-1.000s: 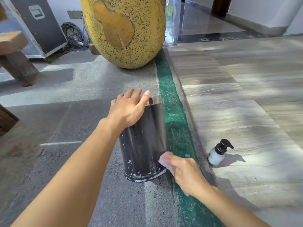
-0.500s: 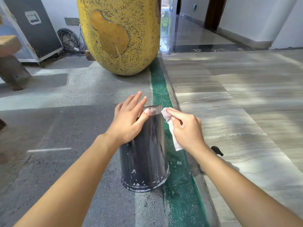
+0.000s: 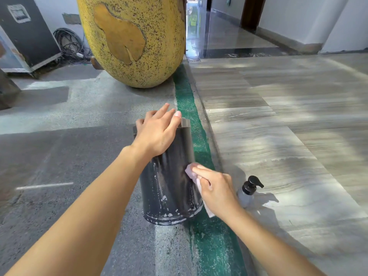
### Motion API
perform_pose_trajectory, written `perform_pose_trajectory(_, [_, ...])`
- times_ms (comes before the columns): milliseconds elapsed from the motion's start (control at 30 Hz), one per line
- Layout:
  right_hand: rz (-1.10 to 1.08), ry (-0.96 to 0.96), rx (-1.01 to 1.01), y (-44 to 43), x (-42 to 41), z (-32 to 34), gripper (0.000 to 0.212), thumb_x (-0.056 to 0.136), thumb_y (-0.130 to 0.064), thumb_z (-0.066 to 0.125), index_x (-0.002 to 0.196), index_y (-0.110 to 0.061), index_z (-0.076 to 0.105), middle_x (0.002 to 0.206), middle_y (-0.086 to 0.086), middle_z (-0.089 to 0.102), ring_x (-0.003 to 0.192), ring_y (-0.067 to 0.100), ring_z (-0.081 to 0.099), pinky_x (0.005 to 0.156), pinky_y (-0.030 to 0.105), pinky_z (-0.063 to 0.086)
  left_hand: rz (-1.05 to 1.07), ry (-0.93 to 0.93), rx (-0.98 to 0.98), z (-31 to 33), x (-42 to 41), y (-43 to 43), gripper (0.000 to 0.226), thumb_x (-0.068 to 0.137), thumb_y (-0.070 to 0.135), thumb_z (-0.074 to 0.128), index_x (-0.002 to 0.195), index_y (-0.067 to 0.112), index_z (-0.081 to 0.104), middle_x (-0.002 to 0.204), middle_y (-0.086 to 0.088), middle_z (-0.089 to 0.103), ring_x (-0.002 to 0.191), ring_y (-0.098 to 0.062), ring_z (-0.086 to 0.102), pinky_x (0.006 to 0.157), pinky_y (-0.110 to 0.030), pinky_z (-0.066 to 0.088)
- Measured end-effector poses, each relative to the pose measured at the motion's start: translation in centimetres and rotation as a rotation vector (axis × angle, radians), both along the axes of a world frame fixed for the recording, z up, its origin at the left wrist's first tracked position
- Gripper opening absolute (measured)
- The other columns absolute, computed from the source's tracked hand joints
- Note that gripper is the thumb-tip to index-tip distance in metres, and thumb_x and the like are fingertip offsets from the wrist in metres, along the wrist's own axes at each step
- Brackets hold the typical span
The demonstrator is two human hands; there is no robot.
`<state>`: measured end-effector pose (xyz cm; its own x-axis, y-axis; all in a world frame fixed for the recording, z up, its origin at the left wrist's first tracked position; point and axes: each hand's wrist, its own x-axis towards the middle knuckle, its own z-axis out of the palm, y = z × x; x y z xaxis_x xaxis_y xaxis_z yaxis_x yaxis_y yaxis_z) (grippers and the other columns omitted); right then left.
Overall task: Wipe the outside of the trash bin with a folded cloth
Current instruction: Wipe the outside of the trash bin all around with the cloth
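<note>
Trash bin (image 3: 169, 186): dark, upright on the grey floor (image 3: 79, 156), its right side at the green strip (image 3: 187, 100), white flecks near its base
Left hand (image 3: 157, 134): laid over the bin's top rim, fingers stretched out
Right hand (image 3: 215, 188): on the bin's right side, fingers curled round the folded cloth (image 3: 190, 171), pressing it to the wall
Pump bottle (image 3: 248, 193): upright, just right of my right hand
Yellow speckled pot (image 3: 131, 40): behind, well apart
</note>
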<state>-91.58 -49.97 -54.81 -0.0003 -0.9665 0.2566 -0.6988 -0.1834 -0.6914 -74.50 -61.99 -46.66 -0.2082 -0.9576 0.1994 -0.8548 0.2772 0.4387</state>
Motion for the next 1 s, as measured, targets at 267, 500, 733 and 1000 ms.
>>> perform_pose_trajectory(267, [0.149,-0.067,0.248,6.5,-0.8,-4.0,0.045,0.097,-0.001,0.047,0.117,-0.036,0.066,0.116,-0.028,0.057,0.113,-0.006,0.055,0.101,0.011,0.039,0.041,-0.025,0.031,0.5,0.7,-1.6,0.058,0.101,0.061,0.014,0.148,0.04,0.041,0.164,0.007,0.027,0.147,-0.032,0.023,0.115,-0.054,0.014])
perform_pose_trajectory(500, [-0.096,-0.16,0.137,3.0,-2.2,-0.4,0.04,0.095,-0.004,0.054,0.118,-0.034,0.069,0.124,-0.028,0.058,0.093,-0.024,0.056,0.085,0.004,0.047,-0.184,0.165,0.036,0.3,1.0,-0.6,0.065,0.1,0.063,0.016,0.148,0.032,0.045,0.162,0.011,0.028,0.151,-0.014,0.023,0.122,-0.053,0.015])
perform_pose_trajectory(733, [-0.113,-0.096,-0.242,-4.2,-0.8,6.6,0.039,0.089,0.004,0.053,0.118,-0.015,0.071,0.125,-0.004,0.067,0.114,-0.013,0.047,0.1,-0.001,0.028,-0.29,0.073,-0.015,-0.3,0.5,0.5,0.059,0.1,0.061,0.013,0.15,0.043,0.039,0.165,0.015,0.018,0.149,-0.017,0.025,0.118,-0.057,0.019])
perform_pose_trajectory(1000, [-0.02,0.05,-0.191,-2.0,0.1,4.0,0.039,0.086,0.01,0.054,0.116,-0.007,0.071,0.126,0.008,0.066,0.118,0.013,0.06,0.103,0.0,0.028,-0.18,0.062,0.027,0.3,-0.2,0.2,0.059,0.101,0.058,0.012,0.152,0.042,0.036,0.166,0.011,0.016,0.149,-0.028,0.026,0.116,-0.053,0.015])
